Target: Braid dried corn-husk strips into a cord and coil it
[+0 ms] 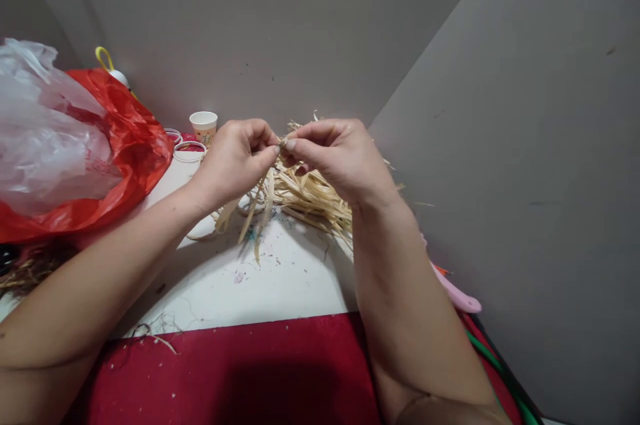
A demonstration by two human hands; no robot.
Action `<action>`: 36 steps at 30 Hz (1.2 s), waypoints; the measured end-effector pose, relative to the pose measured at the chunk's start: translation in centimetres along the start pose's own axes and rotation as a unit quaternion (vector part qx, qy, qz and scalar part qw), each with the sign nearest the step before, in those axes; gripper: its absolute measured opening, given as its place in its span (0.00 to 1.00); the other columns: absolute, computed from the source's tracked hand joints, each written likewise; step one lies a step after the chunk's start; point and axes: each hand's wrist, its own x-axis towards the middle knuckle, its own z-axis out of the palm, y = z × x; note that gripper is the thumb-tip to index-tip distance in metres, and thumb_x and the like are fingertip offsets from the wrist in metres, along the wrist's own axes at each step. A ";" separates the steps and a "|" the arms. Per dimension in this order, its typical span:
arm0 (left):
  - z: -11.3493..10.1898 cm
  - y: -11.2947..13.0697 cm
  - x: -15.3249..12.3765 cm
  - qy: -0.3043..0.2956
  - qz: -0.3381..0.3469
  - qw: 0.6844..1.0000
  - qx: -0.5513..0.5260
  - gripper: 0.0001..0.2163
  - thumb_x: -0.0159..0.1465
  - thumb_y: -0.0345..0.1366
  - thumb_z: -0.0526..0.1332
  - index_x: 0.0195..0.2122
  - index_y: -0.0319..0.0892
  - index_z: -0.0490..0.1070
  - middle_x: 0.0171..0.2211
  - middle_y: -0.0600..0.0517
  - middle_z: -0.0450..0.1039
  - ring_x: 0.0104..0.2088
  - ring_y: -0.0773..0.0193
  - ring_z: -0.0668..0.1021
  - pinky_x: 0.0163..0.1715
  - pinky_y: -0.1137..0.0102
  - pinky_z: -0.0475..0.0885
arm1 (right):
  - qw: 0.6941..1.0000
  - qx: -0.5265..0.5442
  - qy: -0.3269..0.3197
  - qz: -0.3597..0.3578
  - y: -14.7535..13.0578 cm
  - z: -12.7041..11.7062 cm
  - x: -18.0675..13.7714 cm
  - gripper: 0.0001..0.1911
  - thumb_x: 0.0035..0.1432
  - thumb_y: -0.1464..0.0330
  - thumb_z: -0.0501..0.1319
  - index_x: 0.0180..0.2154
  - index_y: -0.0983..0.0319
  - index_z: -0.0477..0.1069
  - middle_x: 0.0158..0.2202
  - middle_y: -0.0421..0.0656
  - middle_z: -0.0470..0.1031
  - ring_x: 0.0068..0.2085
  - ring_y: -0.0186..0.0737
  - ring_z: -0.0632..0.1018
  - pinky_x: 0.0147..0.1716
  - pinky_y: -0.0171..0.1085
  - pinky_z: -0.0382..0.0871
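My left hand and my right hand meet fingertip to fingertip above the white surface. Both are closed in a pinch on a small twisted bit of pale raffia. Loose raffia strands dangle below the fingers, some looped under my left hand. Behind and beneath my right hand lies a thick bundle of dry straw-coloured raffia, partly covered by that hand and forearm. The exact shape of the pinched piece is mostly hidden by my fingertips.
At left sit a clear plastic bag and a red bag. A paper cup and white rings stand behind my left hand. A pink handle and green cord lie at right. Grey walls enclose the back; red cloth lies in front.
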 end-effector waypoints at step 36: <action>-0.1 0.3 0.6 -0.032 -0.158 0.938 -0.308 0.06 0.59 0.31 0.65 0.26 0.39 0.69 0.18 0.58 0.63 0.15 0.78 0.62 0.15 0.79 0.57 | 0.980 0.005 0.048 -0.195 1.4 0.9 0.7 0.10 0.59 0.59 0.66 0.35 0.59 0.76 0.27 0.37 0.72 0.26 0.30 0.73 0.26 0.32 0.71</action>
